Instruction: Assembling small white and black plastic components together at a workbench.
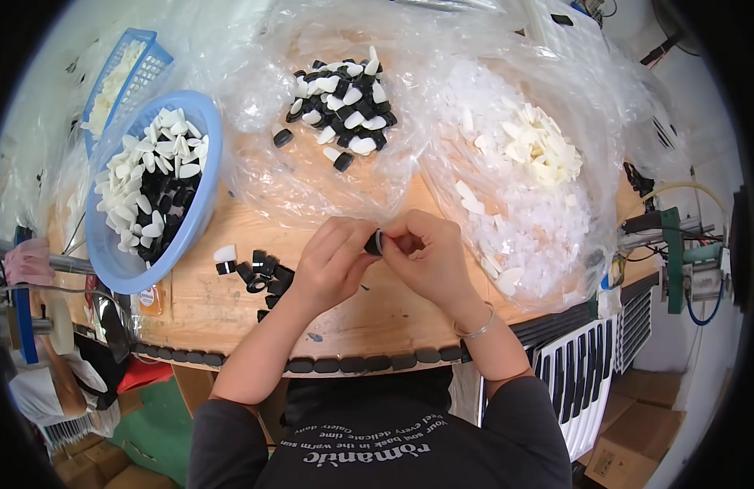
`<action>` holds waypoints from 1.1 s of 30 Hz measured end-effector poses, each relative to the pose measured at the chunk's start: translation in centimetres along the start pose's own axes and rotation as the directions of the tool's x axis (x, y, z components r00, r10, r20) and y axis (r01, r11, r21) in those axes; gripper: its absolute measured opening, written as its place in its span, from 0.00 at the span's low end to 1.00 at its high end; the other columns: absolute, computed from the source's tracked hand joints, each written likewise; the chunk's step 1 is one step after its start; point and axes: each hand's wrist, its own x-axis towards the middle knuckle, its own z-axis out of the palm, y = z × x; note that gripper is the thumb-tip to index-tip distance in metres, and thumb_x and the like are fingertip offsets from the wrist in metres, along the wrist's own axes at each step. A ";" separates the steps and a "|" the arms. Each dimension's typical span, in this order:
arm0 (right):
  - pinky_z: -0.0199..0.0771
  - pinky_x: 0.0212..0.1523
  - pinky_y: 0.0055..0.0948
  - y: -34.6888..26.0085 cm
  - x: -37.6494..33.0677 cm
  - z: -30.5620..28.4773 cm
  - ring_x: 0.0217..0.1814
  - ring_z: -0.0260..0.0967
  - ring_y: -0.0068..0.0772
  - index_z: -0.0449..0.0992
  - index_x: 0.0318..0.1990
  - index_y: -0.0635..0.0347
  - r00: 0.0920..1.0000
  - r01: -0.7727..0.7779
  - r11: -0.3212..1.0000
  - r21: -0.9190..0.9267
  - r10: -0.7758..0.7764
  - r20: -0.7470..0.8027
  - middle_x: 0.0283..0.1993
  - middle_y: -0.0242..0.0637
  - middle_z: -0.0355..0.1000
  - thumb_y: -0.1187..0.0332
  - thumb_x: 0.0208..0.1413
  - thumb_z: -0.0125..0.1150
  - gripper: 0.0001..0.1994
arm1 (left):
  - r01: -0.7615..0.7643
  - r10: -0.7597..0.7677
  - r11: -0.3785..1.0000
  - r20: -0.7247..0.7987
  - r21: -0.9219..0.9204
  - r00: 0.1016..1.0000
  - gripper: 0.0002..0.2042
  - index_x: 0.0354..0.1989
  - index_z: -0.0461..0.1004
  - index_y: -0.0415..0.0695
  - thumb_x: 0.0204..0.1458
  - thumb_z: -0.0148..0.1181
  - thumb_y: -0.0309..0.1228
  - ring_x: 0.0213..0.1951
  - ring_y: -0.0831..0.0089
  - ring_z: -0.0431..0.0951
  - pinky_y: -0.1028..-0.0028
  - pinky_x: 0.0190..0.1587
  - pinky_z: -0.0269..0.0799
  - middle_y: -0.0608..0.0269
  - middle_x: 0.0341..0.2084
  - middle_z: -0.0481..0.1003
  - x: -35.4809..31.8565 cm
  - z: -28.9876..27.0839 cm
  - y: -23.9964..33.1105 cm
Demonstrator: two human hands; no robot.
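Over the middle of the wooden table, my two hands meet around a small black cap. My left hand grips it from the left side with bent fingers. On the other side, my right hand pinches at the cap's edge with thumb and forefinger; whether a second small piece is in that pinch is hidden. Loose black caps lie left of my left forearm, beside a white paddle-shaped piece. Beyond my hands is a heap of black caps fitted with white pieces, on clear plastic.
A blue basin of white pieces and black caps stands at left, with a blue basket behind it. At right, clear plastic bears translucent bits and cream pieces. Black pads line the near edge. Clamped machinery stands right.
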 end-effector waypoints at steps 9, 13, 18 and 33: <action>0.71 0.30 0.17 2.8 1.0 -1.0 0.30 0.70 0.17 0.70 0.37 0.60 0.867 -0.481 0.663 0.574 0.262 0.424 0.28 0.28 0.71 0.77 0.49 0.65 0.10 | -0.021 0.032 0.993 0.091 -0.120 0.995 0.23 0.45 0.71 0.33 0.34 0.67 0.19 0.33 0.55 0.74 0.66 0.35 0.72 0.52 0.34 0.74 -0.1 -0.3 -0.2; 0.71 0.32 0.18 4.5 0.8 -0.8 0.33 0.70 0.18 0.69 0.36 0.59 0.811 -0.540 0.554 0.633 0.142 0.568 0.31 0.30 0.72 0.76 0.48 0.66 0.11 | -0.031 0.048 0.990 0.125 -0.137 0.991 0.24 0.46 0.71 0.33 0.35 0.66 0.19 0.33 0.55 0.73 0.66 0.35 0.72 0.52 0.34 0.74 0.2 -0.6 0.7; 0.73 0.34 0.19 3.5 1.3 -0.8 0.32 0.72 0.20 0.70 0.39 0.62 0.855 -0.504 0.638 0.582 0.272 0.442 0.31 0.33 0.74 0.75 0.50 0.66 0.11 | 0.078 -0.055 0.988 0.174 -0.130 0.983 0.26 0.49 0.70 0.35 0.35 0.66 0.19 0.34 0.57 0.74 0.66 0.36 0.71 0.52 0.36 0.74 0.7 -0.5 -0.1; 0.74 0.33 0.19 3.3 1.1 -0.3 0.32 0.74 0.23 0.72 0.46 0.68 0.959 -0.282 0.784 0.553 0.204 0.199 0.36 0.37 0.77 0.75 0.55 0.61 0.12 | 0.756 -0.699 0.504 0.317 -0.417 0.641 0.05 0.33 0.75 0.35 0.55 0.57 0.26 0.29 0.84 0.69 0.82 0.34 0.65 0.69 0.24 0.73 -0.3 -1.7 -0.8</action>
